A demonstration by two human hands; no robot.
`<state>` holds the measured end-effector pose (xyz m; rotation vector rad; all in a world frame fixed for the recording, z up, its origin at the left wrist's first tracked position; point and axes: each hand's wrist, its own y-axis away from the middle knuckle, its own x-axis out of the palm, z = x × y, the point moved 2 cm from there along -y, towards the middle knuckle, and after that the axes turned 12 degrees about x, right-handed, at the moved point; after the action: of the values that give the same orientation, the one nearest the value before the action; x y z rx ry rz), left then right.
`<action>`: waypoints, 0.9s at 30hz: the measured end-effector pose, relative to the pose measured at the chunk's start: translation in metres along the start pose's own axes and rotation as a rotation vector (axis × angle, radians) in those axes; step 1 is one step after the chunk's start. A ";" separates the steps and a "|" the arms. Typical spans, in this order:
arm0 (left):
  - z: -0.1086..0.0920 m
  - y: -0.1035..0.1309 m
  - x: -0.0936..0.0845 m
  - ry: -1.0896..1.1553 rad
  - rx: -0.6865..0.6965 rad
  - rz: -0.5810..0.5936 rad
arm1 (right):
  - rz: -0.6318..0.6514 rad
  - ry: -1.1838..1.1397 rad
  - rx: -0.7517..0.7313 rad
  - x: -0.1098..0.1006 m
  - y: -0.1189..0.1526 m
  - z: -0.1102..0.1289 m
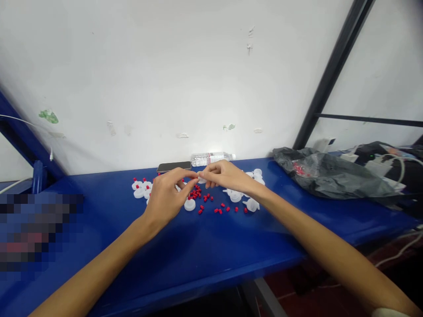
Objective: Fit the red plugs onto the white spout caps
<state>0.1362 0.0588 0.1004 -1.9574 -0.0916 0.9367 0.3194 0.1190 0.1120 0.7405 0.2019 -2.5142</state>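
Over the blue table, my hands meet at a small white plastic spout cap (pixel 202 180). My right hand (pixel 222 174) is closed around that cap. The thumb and forefinger of my left hand (pixel 168 192) are pinched at its left end; what lies between them is too small to make out. Below lie several loose small red caps (pixel 196 193). Left of them, partly behind my left hand, stand white spout caps with red tips (pixel 139 192). One more red-tipped spout cap (pixel 189 204) sits just in front. White spout caps without red tips (pixel 251 204) lie to the right.
At the back edge, a phone (pixel 174 167) lies beside a clear plastic bottle (pixel 211 158) on its side against the wall. A dark plastic bag (pixel 330 171) with red pieces covers the right side. A black metal post (pixel 325 81) rises behind it.
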 end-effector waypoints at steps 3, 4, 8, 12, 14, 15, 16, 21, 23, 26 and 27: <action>0.002 0.001 0.002 -0.013 0.049 -0.004 | 0.103 -0.054 0.018 0.002 0.001 0.003; 0.004 0.002 0.003 -0.008 0.054 0.000 | 0.142 -0.080 0.020 0.003 0.002 0.005; 0.007 0.007 0.011 -0.015 0.075 0.049 | 0.193 -0.152 -0.039 0.008 0.005 0.008; 0.007 0.009 0.012 -0.083 0.125 0.064 | 0.133 -0.159 -0.098 0.012 0.003 0.004; 0.006 0.008 0.010 -0.087 0.134 0.058 | 0.113 -0.127 -0.071 0.013 0.002 0.002; 0.006 0.007 0.009 -0.080 0.133 0.054 | 0.099 -0.106 -0.053 0.012 0.001 0.001; 0.005 0.007 0.008 -0.071 0.130 0.049 | 0.084 -0.090 -0.041 0.012 0.001 0.000; 0.004 0.005 0.005 -0.051 0.131 0.040 | 0.100 -0.120 -0.028 0.013 0.001 0.001; 0.004 0.005 0.005 -0.056 0.136 0.042 | 0.133 -0.160 -0.028 0.014 0.001 0.002; 0.003 0.005 0.006 -0.068 0.140 0.047 | 0.156 -0.162 -0.066 0.016 0.001 0.003; 0.003 0.005 0.006 -0.072 0.142 0.049 | 0.146 -0.144 -0.081 0.016 0.002 0.003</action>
<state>0.1371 0.0610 0.0923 -1.8030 -0.0177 1.0183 0.3069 0.1097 0.1058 0.5201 0.1912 -2.3932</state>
